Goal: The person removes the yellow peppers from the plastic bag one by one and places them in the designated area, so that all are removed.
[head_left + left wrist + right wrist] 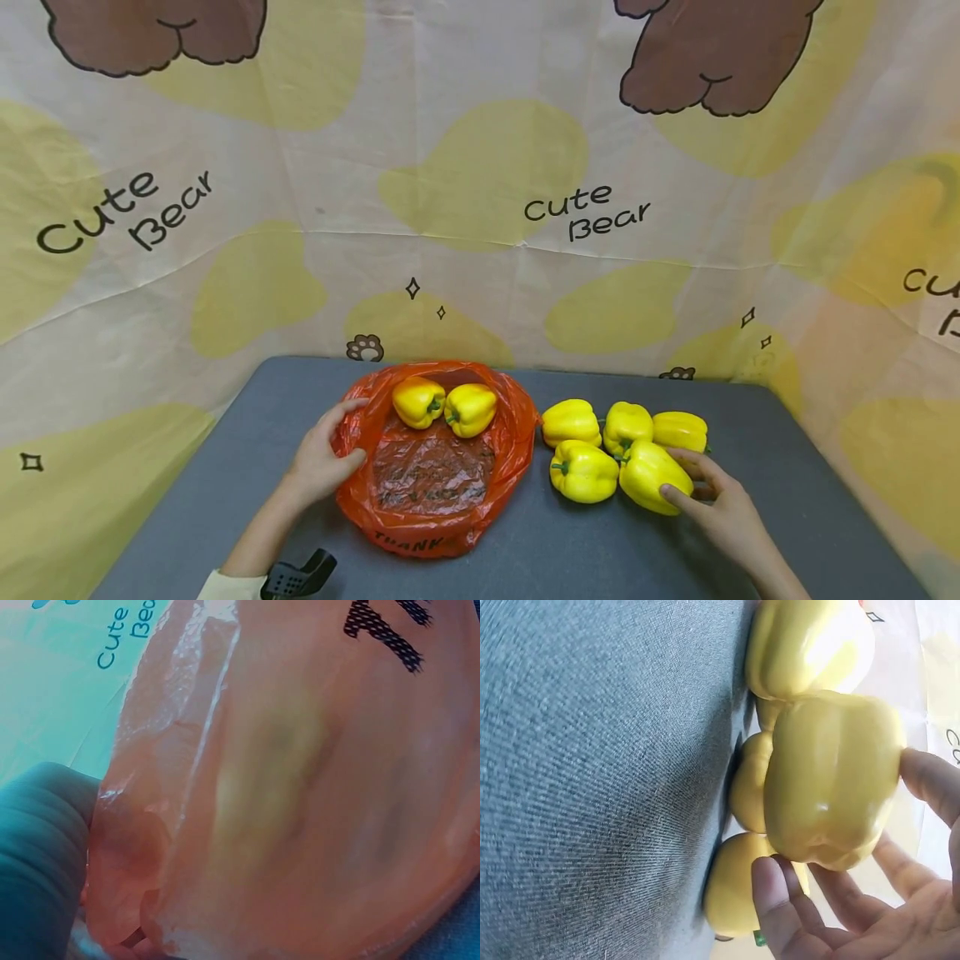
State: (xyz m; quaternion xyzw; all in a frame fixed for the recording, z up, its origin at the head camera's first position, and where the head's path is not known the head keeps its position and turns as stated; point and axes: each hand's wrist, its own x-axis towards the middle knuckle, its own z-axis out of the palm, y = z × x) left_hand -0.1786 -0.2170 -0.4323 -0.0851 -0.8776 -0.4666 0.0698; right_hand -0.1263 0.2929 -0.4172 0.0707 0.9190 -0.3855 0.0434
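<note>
A red plastic bag (431,533) stands on the table with its mouth spread wide. Two yellow bell peppers (418,402) lie inside it, toward the back. My left hand (326,454) holds the bag's left rim between thumb and fingers; the left wrist view shows the bag's translucent side (270,900) close up. On the right, my right hand (716,504) grips a yellow bell pepper (832,780) with thumb and fingertips around its end. This pepper appears slightly raised, in front of several other yellow bell peppers (583,472) grouped just right of the bag.
The grey table (570,558) carries everything. Behind it hangs a cloth backdrop (480,183) with bear prints and lettering. A black strap device (300,575) is on my left wrist. The nearest loose pepper (572,422) sits against the bag's right side.
</note>
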